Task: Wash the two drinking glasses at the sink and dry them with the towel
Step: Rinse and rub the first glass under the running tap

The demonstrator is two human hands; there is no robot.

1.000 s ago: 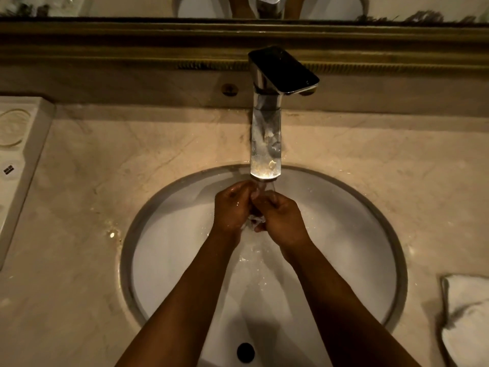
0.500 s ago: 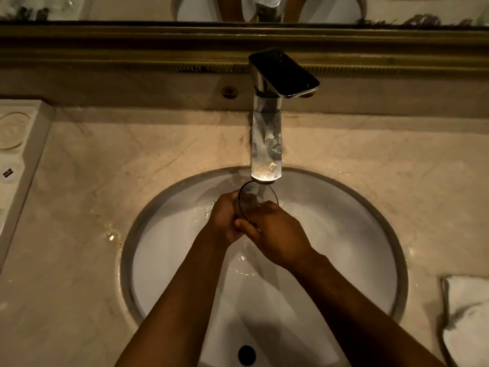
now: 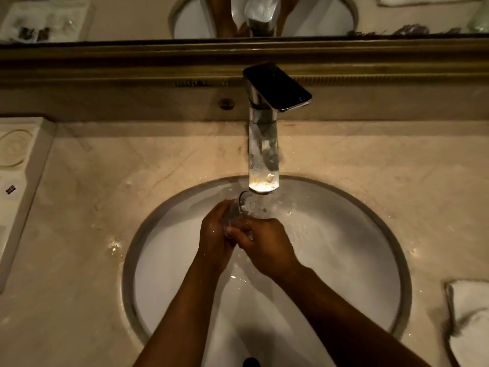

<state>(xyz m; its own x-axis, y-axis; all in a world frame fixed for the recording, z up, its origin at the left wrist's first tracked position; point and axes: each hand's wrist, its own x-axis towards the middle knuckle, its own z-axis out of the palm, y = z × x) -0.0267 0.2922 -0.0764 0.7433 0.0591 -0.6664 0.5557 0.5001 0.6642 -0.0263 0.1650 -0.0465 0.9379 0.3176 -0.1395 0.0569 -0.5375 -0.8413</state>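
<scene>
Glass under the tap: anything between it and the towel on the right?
Nothing visible. Both hands, left hand and right hand, hold the glass over the sink. Between it and the towel, only basin and bare countertop show.

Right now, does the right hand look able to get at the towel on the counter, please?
Probably not yet: the right hand grips the glass together with the left hand. Otherwise the path to the towel looks free.

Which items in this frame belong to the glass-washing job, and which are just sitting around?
In use: glass held by left hand and right hand; faucet; sink; towel.
Bystanders: white tray; mirror.
</scene>
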